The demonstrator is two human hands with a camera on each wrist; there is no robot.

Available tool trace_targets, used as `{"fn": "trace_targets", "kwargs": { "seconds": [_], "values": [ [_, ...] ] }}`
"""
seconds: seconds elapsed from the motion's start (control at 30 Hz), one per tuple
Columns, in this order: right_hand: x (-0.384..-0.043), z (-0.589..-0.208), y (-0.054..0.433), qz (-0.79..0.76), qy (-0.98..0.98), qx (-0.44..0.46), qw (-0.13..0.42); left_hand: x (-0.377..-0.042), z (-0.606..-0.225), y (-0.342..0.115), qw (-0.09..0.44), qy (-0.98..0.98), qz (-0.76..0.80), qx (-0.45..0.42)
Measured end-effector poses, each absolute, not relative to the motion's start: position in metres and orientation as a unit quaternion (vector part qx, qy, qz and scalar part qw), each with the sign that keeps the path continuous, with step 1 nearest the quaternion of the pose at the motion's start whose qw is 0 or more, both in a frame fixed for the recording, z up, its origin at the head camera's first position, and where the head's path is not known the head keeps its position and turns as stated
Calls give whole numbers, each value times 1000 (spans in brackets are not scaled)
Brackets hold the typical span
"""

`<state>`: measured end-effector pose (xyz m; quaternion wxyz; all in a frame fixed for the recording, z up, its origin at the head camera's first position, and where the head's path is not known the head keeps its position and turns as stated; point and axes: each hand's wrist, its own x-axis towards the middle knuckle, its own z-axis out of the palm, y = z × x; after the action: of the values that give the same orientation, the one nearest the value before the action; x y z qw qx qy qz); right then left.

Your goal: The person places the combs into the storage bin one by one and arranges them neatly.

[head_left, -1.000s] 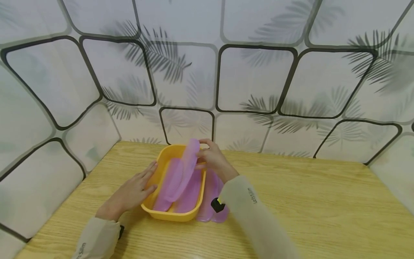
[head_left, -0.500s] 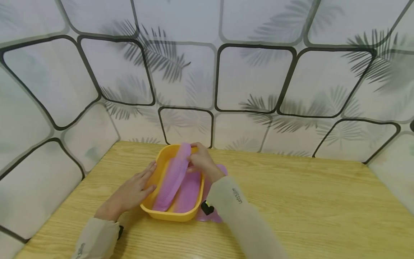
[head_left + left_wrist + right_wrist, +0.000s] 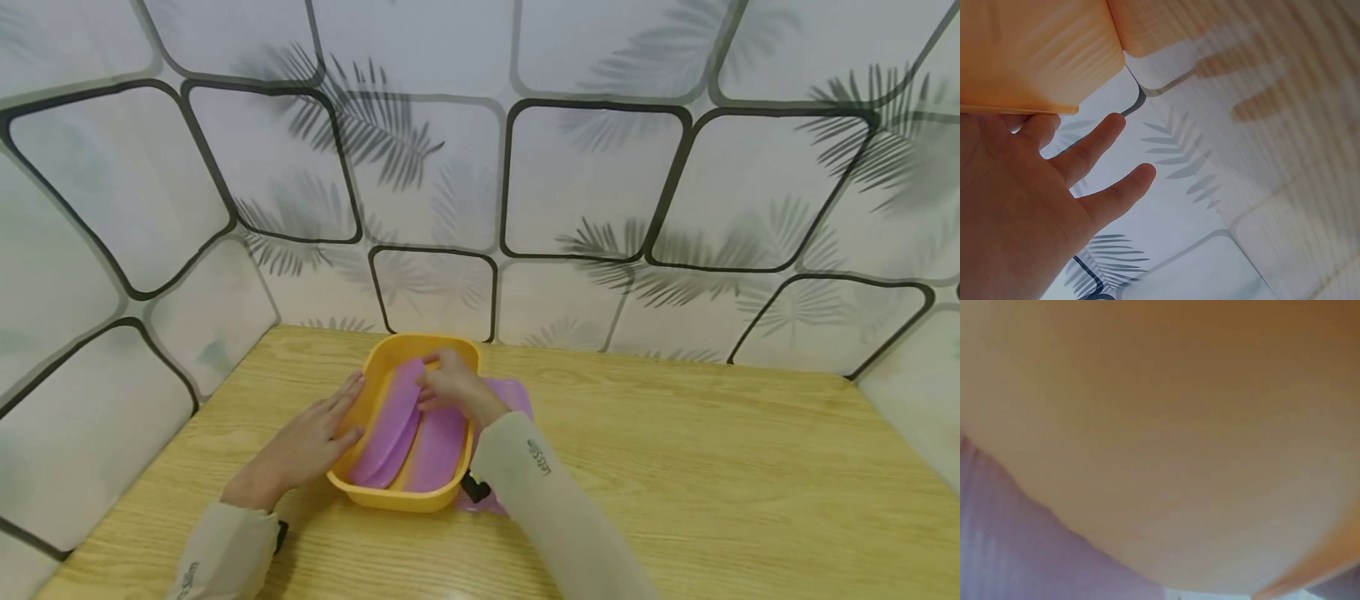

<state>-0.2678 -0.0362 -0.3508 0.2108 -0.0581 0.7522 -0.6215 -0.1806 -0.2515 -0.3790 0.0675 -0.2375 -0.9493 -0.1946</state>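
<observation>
A yellow rectangular basin [image 3: 400, 502] with rounded corners stands on the table. Inside lie long purple plastic pieces with rounded ends: one [image 3: 433, 454] on the right, and another [image 3: 387, 425] on the left overlapping a further purple piece [image 3: 396, 460]. My right hand [image 3: 455, 387] reaches over the right wall, fingertips and thumb at the upper right edge of the top left piece. At the opposite wall my left hand [image 3: 311, 442] rests with straight fingers against the rim; the left wrist view shows the spread fingers [image 3: 1116, 197] below the basin's wall [image 3: 1035, 56].
More purple pieces [image 3: 510, 392] lie flat on the wooden table [image 3: 712, 467] to the basin's right, partly under the right forearm. A patterned wall covering [image 3: 435, 200] with leaf prints rises behind and to the left. The right wrist view is mostly a blurred orange-brown surface.
My right hand has moved left and down, lowering the purple piece from a raised, tilted position onto the left side of the basin. My left hand stays at the rim.
</observation>
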Motion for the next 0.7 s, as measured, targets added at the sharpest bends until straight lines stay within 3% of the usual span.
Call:
{"fn": "trace_targets", "kwargs": {
  "seconds": [0.23, 0.7],
  "values": [
    [-268, -336, -17, -622, 745, -108, 217, -180, -379, -252, 65, -950, -196, -235],
    [-280, -323, 42, -666, 711, -79, 211, -180, -378, -251, 67, -950, -194, -236]
  ]
}}
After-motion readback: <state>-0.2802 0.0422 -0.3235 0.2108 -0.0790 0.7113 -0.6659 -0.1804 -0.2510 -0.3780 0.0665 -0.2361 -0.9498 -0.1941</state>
